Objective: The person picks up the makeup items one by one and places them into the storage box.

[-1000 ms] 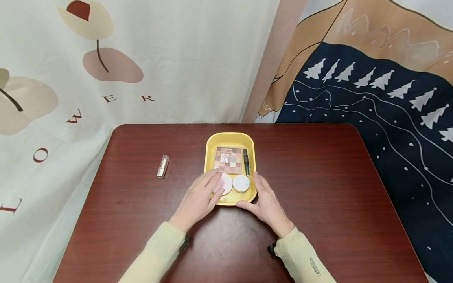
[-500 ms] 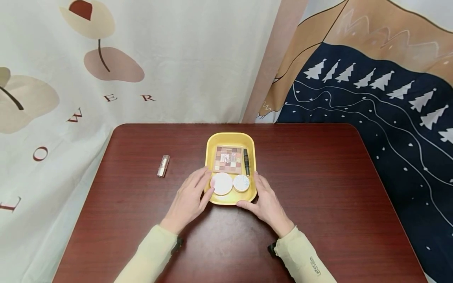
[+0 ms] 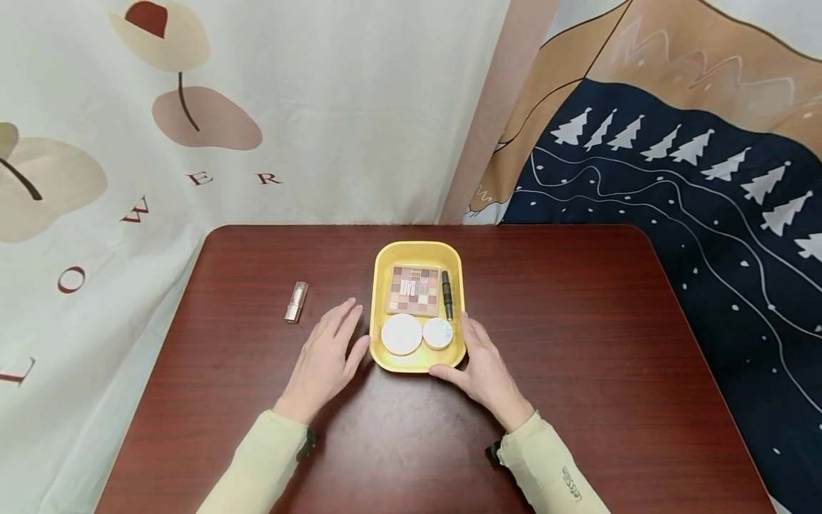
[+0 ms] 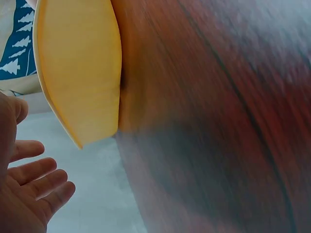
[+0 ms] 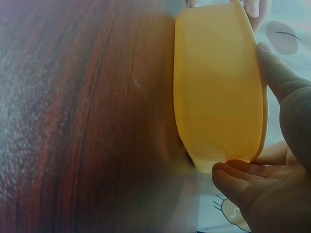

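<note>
A yellow tray (image 3: 417, 364) sits on the table. Inside it lie an eyeshadow palette (image 3: 414, 290), a slim black cosmetic tube (image 3: 447, 295), a larger round white compact (image 3: 402, 334) and a smaller round white one (image 3: 438, 333). My right hand (image 3: 484, 371) holds the tray's near right corner, thumb along the front rim and fingers against the right side. In the right wrist view the thumb (image 5: 277, 70) lies at the rim. My left hand (image 3: 324, 360) is just left of the tray with fingers spread and nothing held. Further left lies a lipstick (image 3: 296, 303).
The dark red-brown wooden table (image 3: 578, 321) extends to both sides of the tray. Behind it hang a pale printed curtain (image 3: 353, 114) and a navy cloth with white trees (image 3: 648, 171).
My left hand has moved left, from over the larger white compact to beside the tray, baring the whole compact. The right hand keeps its place at the tray's corner.
</note>
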`<state>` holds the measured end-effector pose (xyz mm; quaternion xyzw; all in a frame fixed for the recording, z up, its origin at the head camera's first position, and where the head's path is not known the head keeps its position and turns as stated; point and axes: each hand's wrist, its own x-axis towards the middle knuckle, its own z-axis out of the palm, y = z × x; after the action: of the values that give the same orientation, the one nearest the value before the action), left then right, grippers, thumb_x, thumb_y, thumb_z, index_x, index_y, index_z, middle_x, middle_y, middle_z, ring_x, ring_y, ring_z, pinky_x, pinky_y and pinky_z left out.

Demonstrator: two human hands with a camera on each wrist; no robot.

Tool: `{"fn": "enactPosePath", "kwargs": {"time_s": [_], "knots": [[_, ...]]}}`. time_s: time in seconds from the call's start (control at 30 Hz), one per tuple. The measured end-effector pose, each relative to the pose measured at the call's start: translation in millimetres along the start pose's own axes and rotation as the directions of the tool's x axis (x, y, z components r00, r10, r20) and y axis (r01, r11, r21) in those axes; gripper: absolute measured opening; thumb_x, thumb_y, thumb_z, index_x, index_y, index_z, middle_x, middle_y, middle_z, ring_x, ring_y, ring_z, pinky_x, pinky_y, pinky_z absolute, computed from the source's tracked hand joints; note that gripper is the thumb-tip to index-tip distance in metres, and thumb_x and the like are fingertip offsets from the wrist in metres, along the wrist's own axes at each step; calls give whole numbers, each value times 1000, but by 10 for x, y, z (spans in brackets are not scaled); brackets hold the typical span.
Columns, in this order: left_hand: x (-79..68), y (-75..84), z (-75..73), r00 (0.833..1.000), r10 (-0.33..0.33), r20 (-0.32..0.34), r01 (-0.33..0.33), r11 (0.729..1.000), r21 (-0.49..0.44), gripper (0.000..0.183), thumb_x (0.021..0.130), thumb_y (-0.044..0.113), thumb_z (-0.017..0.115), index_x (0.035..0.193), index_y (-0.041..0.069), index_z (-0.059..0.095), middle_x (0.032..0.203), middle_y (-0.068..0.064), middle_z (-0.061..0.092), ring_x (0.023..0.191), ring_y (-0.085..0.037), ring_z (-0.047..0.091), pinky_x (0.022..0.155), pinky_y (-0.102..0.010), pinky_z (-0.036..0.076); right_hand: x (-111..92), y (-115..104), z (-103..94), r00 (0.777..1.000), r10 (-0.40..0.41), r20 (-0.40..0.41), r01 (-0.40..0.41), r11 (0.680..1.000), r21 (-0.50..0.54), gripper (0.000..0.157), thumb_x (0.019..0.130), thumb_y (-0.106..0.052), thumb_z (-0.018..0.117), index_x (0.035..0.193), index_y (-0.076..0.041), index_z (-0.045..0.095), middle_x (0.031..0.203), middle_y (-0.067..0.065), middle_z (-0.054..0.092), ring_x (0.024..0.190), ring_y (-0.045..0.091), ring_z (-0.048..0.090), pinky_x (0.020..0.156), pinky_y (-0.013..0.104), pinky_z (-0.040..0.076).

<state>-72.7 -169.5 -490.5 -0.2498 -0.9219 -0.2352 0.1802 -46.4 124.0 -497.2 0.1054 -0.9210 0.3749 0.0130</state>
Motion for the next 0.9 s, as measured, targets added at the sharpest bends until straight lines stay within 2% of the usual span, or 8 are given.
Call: {"fn": "enactPosePath", "kwargs": {"time_s": [0.27,0.6,0.9], "knots": [[-4,-119,-29,999,-14,-33,15,1000,22,51,96,21,68,138,-7,58,143,-26,55,128,-45,55,107,-58,44,-4,4,1,1000,3,2,-3,1000,-1,114,77,-46,90,157,9,30,155,24,43,139,38,50,109,51,48],[-9,-224,-63,997,-71,-43,74,995,65,52,96,21,68,137,-9,57,144,-28,54,128,-47,55,108,-58,44,-4,-7,-4,1000,13,5,-13,1000,10,114,77,-45,90,158,8,30,156,23,43,139,37,51,109,50,48],[-33,-325,-77,993,-116,-34,119,989,85,54,97,22,67,138,-11,56,144,-30,53,134,-44,49,110,-59,43,-3,-14,-12,1000,16,6,-17,1000,17,114,77,-45,90,158,8,30,156,23,43,139,37,51,109,50,48]]}}
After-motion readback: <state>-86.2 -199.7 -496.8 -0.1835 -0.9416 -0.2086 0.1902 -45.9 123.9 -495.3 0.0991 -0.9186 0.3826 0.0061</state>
